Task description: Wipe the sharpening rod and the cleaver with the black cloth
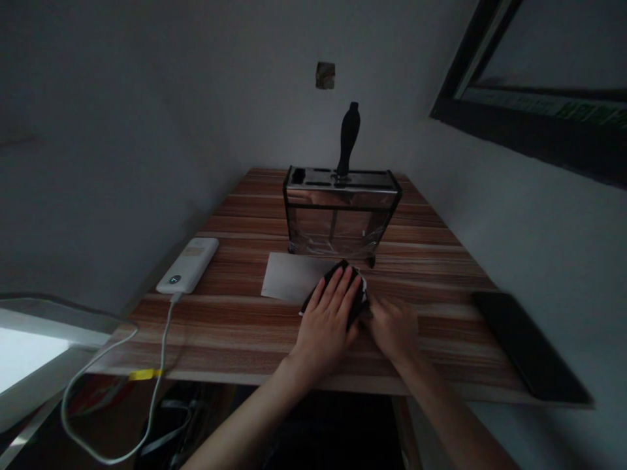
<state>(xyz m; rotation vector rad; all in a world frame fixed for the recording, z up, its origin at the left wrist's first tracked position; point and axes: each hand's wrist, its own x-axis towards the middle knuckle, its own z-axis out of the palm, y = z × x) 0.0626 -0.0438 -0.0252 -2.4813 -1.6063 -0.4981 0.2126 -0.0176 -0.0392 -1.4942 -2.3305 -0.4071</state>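
Observation:
A thin, pale flat plate (291, 275) lies on the table in front of me. Bunched over its right part is a black cloth (361, 303) with a whitish edge. My left hand (326, 320) presses on the cloth with long fingers across the top and the thumb at its right side, gripping it. At the cloth's right edge, my right hand (394, 326) is closed with curled fingers; what they hold is hidden. Just behind stands a clear-walled box (337, 225) with a metal top, dark edges and an upright black handle (349, 137).
A white power bank (189, 264) lies at the left, with a white cable (164, 346) looping off the front edge. A dark phone-like slab (529, 346) rests at the right edge. Walls enclose the wood-grain table (235, 339) at the back and sides.

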